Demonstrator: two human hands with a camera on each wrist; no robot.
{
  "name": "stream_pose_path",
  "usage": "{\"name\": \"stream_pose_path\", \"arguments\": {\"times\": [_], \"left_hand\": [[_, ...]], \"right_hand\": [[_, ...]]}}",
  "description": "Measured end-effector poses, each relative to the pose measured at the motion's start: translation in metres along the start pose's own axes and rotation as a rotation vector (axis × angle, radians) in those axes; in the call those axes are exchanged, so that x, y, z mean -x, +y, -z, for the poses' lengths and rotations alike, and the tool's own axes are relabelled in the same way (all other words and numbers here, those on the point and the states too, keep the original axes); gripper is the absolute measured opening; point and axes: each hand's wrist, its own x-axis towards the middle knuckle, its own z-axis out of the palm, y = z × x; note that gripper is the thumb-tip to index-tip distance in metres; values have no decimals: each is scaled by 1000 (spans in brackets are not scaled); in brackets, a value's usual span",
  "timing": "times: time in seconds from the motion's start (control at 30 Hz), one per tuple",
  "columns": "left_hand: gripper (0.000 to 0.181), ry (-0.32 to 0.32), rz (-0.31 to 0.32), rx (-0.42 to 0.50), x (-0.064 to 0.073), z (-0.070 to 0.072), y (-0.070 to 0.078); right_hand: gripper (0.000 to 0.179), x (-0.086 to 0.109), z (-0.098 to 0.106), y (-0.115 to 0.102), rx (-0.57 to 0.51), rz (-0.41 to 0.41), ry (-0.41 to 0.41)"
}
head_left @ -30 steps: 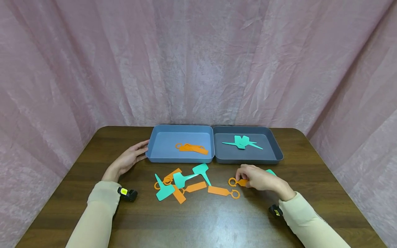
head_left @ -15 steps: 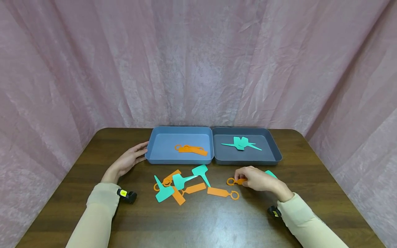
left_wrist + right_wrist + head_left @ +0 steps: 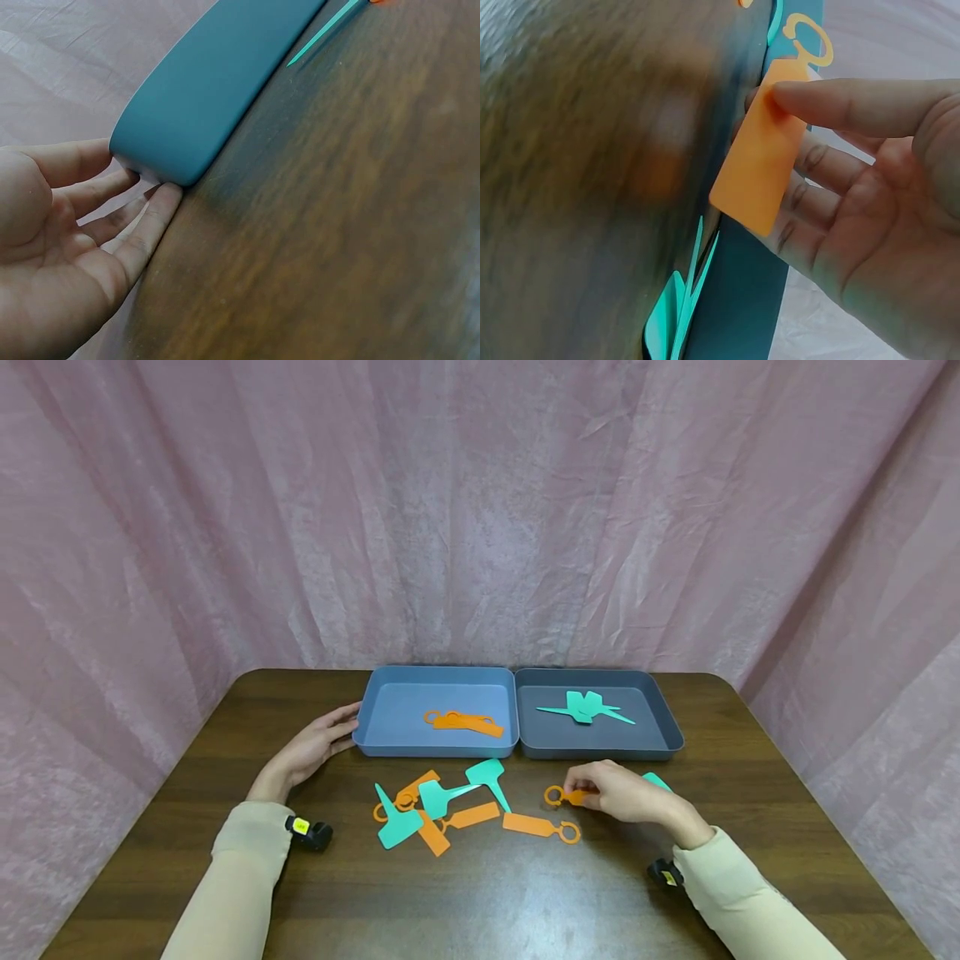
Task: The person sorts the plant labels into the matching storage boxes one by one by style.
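Two hands, one orange tag lifted; no writing readable on anything.

The right hand (image 3: 618, 793) pinches a blank orange tag (image 3: 761, 161), flat with a ring-shaped end, just above the table (image 3: 480, 893) before the dark tray (image 3: 600, 745). The left hand (image 3: 307, 749) rests relaxed, fingers straight against the blue tray (image 3: 435, 745).

Soft, even light falls from above; the head view is bright and sharp, with a pale sheen on the near worktop (image 3: 517, 893) and only faint shadows beside the trays. Its edges bow slightly, as through a wide lens. The left wrist view is clear up close. The right wrist view smears the wood grain into blur.
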Motion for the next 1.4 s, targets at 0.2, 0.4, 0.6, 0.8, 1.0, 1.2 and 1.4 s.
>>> {"name": "stream_pose_path", "arguments": {"times": [0.2,0.4,0.6,0.8,1.0,1.2,1.4], "left_hand": [[59,0,2,4,0,1,0],[60,2,8,10,2,1,1],[60,5,17,10,2,1,2],[60,11,17,10,0,2,2],[60,4,17,1,0,1,1],[60,5,12,11,-1,1,1],[60,6,18,9,0,0,2]], "right_hand": [[18,-2,0,-1,-15,2,23],[17,-4,-2,-1,-56,22,53],[15,-8,0,-3,-94,6,83],[14,-17,6,-10,-88,7,80],[13,-25,10,-15,-79,0,66],[14,-31,12,-17,-73,-1,56],[13,-39,15,-20,-58,31,45]]}}
